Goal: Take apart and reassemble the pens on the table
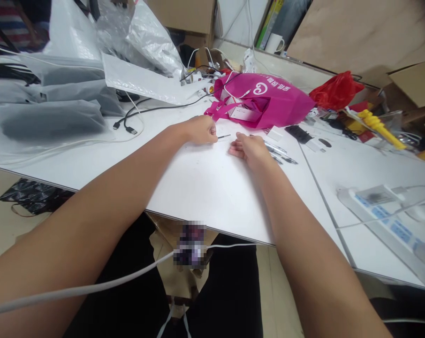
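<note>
Between the fingers of my left hand (202, 130) is a thin dark stick (224, 136) that looks like a pen refill, its free end pointing right. That hand is closed and low over the white table (198, 183). My right hand (252, 149) is a short way to the right, apart from the stick, with its fingers loosely bent and nothing visible in them. Several slim pens (281, 152) with clear and dark parts lie just beyond it, partly hidden by the hand. Behind them sits a small white box (275, 133).
A pink bag (286, 96) lies behind my hands, with a white box poking out. Grey plastic-wrapped packages (50, 122) and black USB cables (130, 127) are at left. On the right are a power strip (388, 220) and a red plastic bag (335, 91). A white cable (128, 277) crosses my lap.
</note>
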`<action>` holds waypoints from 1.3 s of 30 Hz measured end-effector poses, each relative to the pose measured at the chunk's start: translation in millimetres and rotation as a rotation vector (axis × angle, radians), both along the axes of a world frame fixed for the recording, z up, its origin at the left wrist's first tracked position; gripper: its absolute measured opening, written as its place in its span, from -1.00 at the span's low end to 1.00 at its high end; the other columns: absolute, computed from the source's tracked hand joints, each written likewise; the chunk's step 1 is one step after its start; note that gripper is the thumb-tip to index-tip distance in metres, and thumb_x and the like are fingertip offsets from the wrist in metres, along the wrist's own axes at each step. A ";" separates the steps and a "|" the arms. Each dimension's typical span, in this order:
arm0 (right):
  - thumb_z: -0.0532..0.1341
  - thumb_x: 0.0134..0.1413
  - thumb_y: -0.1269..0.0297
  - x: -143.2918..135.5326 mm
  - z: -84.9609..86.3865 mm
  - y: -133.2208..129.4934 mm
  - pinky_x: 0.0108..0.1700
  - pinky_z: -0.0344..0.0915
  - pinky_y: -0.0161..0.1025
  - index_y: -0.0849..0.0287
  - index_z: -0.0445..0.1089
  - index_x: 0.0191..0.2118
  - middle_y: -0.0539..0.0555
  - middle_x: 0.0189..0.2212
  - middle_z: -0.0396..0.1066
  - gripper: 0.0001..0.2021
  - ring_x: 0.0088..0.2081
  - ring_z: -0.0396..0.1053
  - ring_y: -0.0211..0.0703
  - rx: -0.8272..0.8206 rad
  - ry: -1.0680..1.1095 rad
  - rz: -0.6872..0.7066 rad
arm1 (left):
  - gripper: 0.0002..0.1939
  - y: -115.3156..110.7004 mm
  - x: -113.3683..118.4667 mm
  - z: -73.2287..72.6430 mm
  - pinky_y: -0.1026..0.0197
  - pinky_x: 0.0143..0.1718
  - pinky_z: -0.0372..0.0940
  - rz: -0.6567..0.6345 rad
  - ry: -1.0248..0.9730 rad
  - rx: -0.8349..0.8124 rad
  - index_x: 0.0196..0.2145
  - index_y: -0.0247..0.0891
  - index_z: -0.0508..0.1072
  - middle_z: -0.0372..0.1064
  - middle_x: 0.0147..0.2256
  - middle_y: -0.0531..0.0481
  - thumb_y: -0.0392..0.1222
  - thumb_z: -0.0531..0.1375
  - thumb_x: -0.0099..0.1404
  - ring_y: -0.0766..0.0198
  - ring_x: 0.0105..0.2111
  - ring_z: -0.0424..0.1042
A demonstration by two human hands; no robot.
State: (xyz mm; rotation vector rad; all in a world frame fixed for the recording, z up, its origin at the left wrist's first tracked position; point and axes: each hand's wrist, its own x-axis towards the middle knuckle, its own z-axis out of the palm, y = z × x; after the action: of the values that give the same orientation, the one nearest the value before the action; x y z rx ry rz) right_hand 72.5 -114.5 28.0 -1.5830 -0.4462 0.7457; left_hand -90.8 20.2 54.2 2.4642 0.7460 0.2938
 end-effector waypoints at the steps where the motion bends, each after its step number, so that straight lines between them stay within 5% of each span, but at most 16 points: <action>1: 0.40 0.53 0.32 -0.9 1.6 -1.3 -0.29 0.77 -0.20 0.11 0.44 -0.28 0.04 -0.46 0.53 -0.75 -0.50 0.54 -0.22 0.018 0.031 0.015 | -0.89 -1.4 0.1 0.7 0.09 -0.25 0.17 -0.001 -0.023 -0.020 -0.37 -0.17 0.60 0.54 -0.37 -0.03 -0.18 0.36 0.07 0.14 -0.35 0.42; 5: 0.41 0.55 0.29 -4.3 5.3 -5.2 -0.13 0.77 -0.28 0.14 0.48 -0.28 0.05 -0.38 0.58 -0.73 -0.42 0.56 -0.29 0.120 0.117 0.144 | -0.91 -8.0 2.2 3.5 0.10 -0.24 0.17 -0.030 -0.095 -0.088 -0.36 -0.20 0.61 0.51 -0.39 -0.03 -0.19 0.36 0.12 0.17 -0.34 0.41; 10: 0.36 0.59 0.39 -5.8 6.0 -4.2 -0.19 0.67 -0.49 0.16 0.51 -0.32 -0.05 -0.42 0.54 -0.70 -0.43 0.52 -0.42 0.182 0.170 0.188 | -0.89 -9.9 7.1 4.2 0.10 -0.16 0.24 -0.060 -0.162 -0.090 -0.31 -0.22 0.62 0.51 -0.36 -0.01 -0.15 0.38 0.21 0.15 -0.28 0.44; 19: 0.56 0.36 -0.11 18.2 -0.7 7.8 -0.24 0.66 -0.40 0.05 0.32 -0.34 -0.13 -0.46 0.42 -0.49 -0.43 0.49 -0.36 0.420 -0.014 -0.073 | -0.58 -0.9 10.0 -2.4 0.09 0.07 0.33 -0.140 -0.252 -0.073 -0.19 -0.22 0.59 0.56 -0.18 -0.13 0.10 0.09 0.65 0.08 -0.09 0.51; 27: 0.56 0.33 -0.18 14.5 0.8 5.8 -0.24 0.63 -0.36 0.03 0.28 -0.32 -0.10 -0.41 0.45 -0.45 -0.36 0.51 -0.32 0.410 -0.109 -0.042 | -0.56 -5.5 11.4 -2.0 0.11 -0.01 0.31 -0.157 -0.181 -0.042 -0.20 -0.18 0.53 0.56 -0.18 -0.09 0.19 0.09 0.63 0.08 -0.11 0.49; 39: 0.60 0.24 -0.19 1.4 0.4 -1.0 -0.28 0.53 -0.40 0.05 0.36 -0.32 -0.12 -0.40 0.48 -0.47 -0.29 0.56 -0.30 0.308 -0.168 0.145 | -0.61 -27.1 24.9 -8.0 0.03 0.15 0.39 -0.232 -0.240 -0.002 0.06 -0.26 0.63 0.68 0.07 -0.25 0.02 0.09 0.67 0.00 0.06 0.57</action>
State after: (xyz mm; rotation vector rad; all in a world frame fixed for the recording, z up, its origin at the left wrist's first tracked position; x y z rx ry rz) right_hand 73.9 -115.5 28.4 -1.3374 -0.7676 0.6210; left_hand -65.9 -6.9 46.2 2.4281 0.3556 0.4886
